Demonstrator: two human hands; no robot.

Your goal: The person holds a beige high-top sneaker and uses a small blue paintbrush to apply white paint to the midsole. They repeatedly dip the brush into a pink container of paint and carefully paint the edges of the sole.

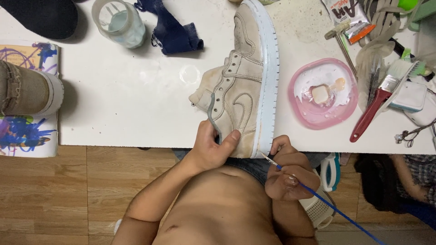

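Sneaker on its side at table edge, 2 hands on it.
L hand grips beige sneaker heel; R hand pinches thin blue brush, tip at white sole; pink dish nearby.

A home craft corner for painting shoes: a white table over wood-look flooring carries a pink paint dish, brushes and a jar. Paint-daubed paper lies at its left edge.
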